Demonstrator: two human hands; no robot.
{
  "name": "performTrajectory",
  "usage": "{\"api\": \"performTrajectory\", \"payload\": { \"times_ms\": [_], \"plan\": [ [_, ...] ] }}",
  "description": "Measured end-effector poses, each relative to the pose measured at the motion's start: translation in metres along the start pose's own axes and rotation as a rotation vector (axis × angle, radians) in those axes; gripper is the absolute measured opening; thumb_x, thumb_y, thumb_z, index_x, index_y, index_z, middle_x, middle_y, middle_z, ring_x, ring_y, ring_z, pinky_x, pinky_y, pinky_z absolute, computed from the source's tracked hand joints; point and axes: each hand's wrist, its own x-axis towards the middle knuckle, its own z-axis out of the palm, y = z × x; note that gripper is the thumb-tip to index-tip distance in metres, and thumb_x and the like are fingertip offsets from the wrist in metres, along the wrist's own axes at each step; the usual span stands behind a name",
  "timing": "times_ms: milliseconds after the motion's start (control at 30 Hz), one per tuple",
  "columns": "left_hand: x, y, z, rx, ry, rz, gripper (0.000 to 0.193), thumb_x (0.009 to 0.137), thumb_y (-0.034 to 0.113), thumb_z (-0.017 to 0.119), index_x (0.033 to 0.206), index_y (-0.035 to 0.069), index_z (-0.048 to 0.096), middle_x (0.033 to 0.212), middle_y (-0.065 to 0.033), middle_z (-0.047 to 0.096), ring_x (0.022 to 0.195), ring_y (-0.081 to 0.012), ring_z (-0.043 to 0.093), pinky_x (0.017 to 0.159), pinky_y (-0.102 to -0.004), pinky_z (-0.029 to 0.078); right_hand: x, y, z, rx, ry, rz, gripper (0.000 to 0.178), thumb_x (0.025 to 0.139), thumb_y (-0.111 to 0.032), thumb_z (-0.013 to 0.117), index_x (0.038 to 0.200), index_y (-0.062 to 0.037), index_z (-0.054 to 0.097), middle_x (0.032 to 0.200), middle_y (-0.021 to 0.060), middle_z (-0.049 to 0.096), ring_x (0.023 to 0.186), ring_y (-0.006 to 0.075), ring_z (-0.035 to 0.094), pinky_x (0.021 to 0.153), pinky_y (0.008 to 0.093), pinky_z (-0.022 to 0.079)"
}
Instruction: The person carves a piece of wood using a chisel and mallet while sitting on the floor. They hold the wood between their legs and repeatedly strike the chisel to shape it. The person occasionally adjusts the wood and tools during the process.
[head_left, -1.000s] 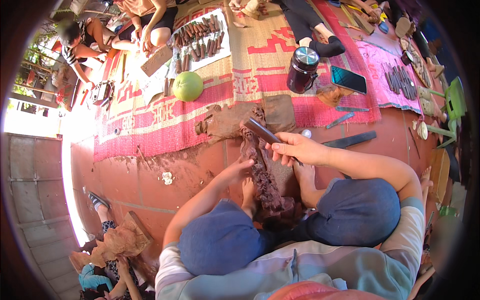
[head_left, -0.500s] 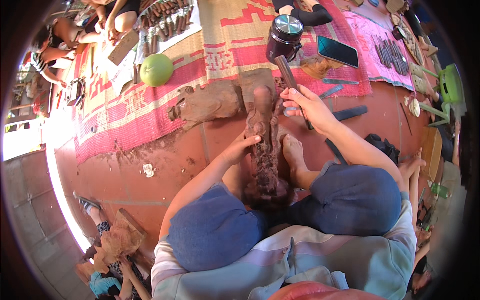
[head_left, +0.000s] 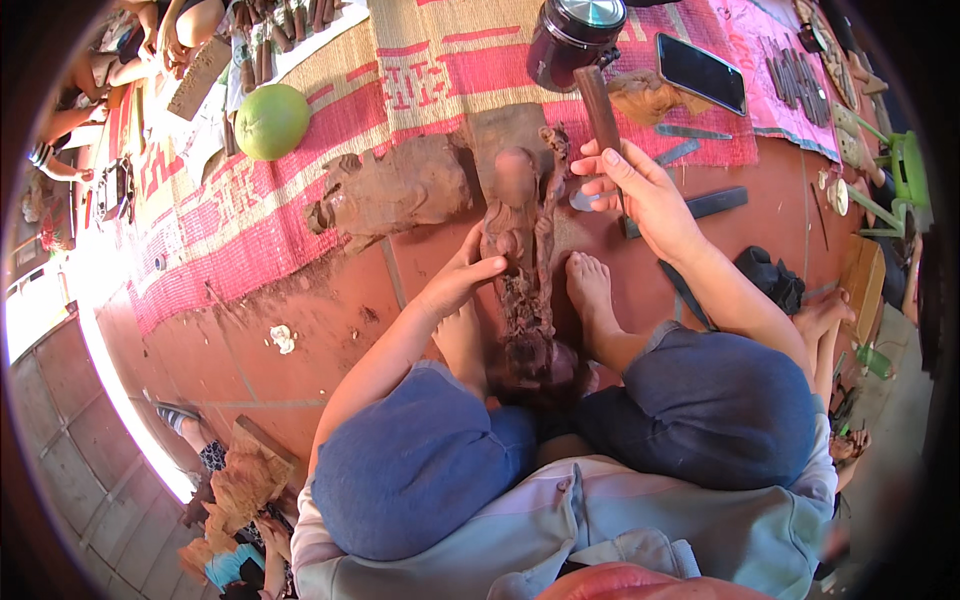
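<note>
A dark brown carved wooden statue (head_left: 515, 215) with a smooth rounded head and a knobbly staff stands between my legs, its lower end near my body. My left hand (head_left: 460, 278) is closed around its left side, the thumb lying across the front. In my right hand (head_left: 648, 195) is a carving chisel (head_left: 598, 108) with its brown wooden handle pointing up and away. Its lower part shows only partly behind the fingers. The chisel is beside the statue's staff, apart from it.
Beyond the statue lies a rough carved wood block (head_left: 400, 190) at the edge of a red-and-tan mat (head_left: 340, 120). A green round fruit (head_left: 272, 122), a dark lidded flask (head_left: 570, 45) and a phone (head_left: 702, 72) rest on the mat. Flat dark sharpening stones (head_left: 715, 202) lie right. Other people sit nearby.
The whole view has shifted a little. The statue has turned slightly, so its staff shows more plainly on the right side. Both hands keep their holds.
</note>
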Motion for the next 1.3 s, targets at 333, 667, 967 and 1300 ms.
{"api": "performTrajectory", "payload": {
  "times_ms": [333,667,967,1300],
  "plan": [
    [-0.052,0.081,0.042,0.538,0.108,0.128,0.083,0.087,0.043,0.064,0.146,0.004,0.020,0.143,-0.0157,0.035,0.131,-0.0261,0.037,0.107,-0.0399,0.033,-0.038,-0.023,0.019,-0.311,-0.412,0.142,0.027,0.095,-0.030,0.055,0.111,-0.0092,0.062,0.078,-0.0078,0.053,0.069,-0.0015,0.045,0.060,0.0136,0.036],
    [-0.045,0.198,0.061,0.237,0.092,0.047,0.033,0.100,0.037,0.041,0.108,0.005,0.044,0.083,-0.0101,0.062,0.079,-0.0212,0.065,0.074,-0.0367,0.054,-0.035,-0.019,0.004,-0.262,-0.581,0.087,0.031,0.095,-0.022,0.055,0.118,-0.0014,0.057,0.093,0.0038,0.064,0.076,0.0082,0.060,0.063,0.0222,0.050],
    [0.096,0.239,-0.111,1.320,1.056,0.268,0.053,0.084,0.011,0.052,0.136,0.014,0.043,0.101,-0.0228,0.055,0.095,-0.0360,0.062,0.081,-0.0419,0.052,-0.028,0.034,-0.199,-1.191,0.090,-0.191,0.018,0.086,-0.010,0.062,0.103,-0.0066,0.064,0.084,0.0082,0.065,0.079,0.0191,0.063,0.073,0.0314,0.050],
    [0.148,0.229,-0.166,1.727,0.968,0.165,0.047,0.083,0.003,0.052,0.123,0.025,0.059,0.125,-0.0146,0.045,0.108,-0.0354,0.053,0.091,-0.0434,0.049,-0.007,0.066,-0.242,-1.661,-0.209,-0.202,0.059,0.064,0.001,0.066,0.120,-0.0148,0.054,0.122,0.0128,0.050,0.109,0.0374,0.047,0.094,0.0439,0.042]
  ]
}}
